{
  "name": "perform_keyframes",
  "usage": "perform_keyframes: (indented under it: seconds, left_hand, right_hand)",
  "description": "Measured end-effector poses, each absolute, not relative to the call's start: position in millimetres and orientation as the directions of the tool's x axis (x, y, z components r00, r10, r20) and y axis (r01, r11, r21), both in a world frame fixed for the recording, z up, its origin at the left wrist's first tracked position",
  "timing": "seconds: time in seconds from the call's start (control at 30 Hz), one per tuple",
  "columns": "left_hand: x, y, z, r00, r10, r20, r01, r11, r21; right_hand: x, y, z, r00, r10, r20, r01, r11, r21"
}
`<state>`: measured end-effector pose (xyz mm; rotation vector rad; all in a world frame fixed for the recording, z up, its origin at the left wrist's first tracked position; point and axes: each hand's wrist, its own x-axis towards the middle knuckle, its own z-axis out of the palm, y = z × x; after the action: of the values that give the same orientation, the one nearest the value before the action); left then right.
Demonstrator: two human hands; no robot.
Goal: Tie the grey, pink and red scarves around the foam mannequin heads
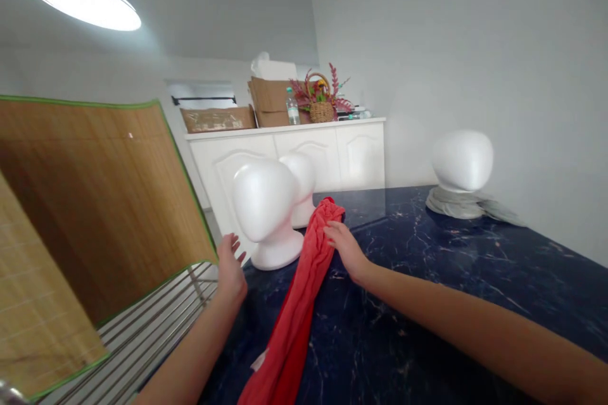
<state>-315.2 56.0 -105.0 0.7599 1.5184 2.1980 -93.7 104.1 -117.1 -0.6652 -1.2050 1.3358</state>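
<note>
A long red scarf [308, 272] lies lengthwise on the dark blue marbled table [370, 329], gathered into folds, with a small white tag near its lower end. My right hand [349, 250] is at the scarf's far end, fingers stretched over its right edge; whether they press on the cloth I cannot tell. Close to the scarf's left side stands a white foam mannequin head [266, 202], and a second white head [303, 183] is partly hidden behind it. My left hand [231, 269] is raised just left of the nearer head, fingers apart and holding nothing.
Another white mannequin head [463, 161] stands at the right, with grey cloth [453, 204] around its base. A metal rack [156, 316] and bamboo screens [95, 202] are to the left. White cabinets [327, 152] at the back carry cardboard boxes [270, 101], a bottle [292, 107] and a flower basket [322, 111].
</note>
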Motion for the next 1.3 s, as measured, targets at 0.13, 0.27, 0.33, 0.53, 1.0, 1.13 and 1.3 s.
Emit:
perform_keyframes:
  seconds: [0.13, 0.27, 0.33, 0.53, 1.0, 1.13, 1.3]
  left_hand:
    - [-314, 66, -102, -0.63, 0.737, 0.245, -0.045, -0.35, 0.936]
    - [-316, 53, -94, -0.524, 0.806, 0.274, -0.034, -0.342, 0.939]
    - [-317, 42, -88, -0.487, 0.819, 0.305, 0.008, -0.344, 0.939]
    - [-290, 8, -55, -0.361, 0.824, 0.437, 0.083, -0.438, 0.895]
    - [-126, 17, -68, 0.231, 0.817, 0.527, 0.202, -0.571, 0.796]
    - [-97, 24, -96, 0.332, 0.842, 0.425, 0.186, -0.5, 0.846]
    - [-91, 26, -122, 0.393, 0.851, 0.348, 0.2, -0.449, 0.871]
  right_hand:
    - [-154, 122, -88, -0.271, 0.947, 0.171, -0.404, 0.049, -0.914]
    - [-184, 117, -77, -0.356, 0.927, 0.114, -0.423, -0.051, -0.905]
    - [-187, 109, -74, -0.372, 0.922, 0.112, -0.438, -0.068, -0.896]
    - [-146, 82, -45, -0.377, 0.894, 0.241, -0.496, 0.025, -0.868]
    - [77, 66, -47, -0.184, 0.92, 0.347, 0.031, 0.358, -0.933]
    - [111, 55, -64, -0.062, 0.982, 0.181, -0.127, 0.172, -0.977]
    - [130, 37, -74, -0.063, 0.992, 0.11, -0.32, 0.084, -0.944]
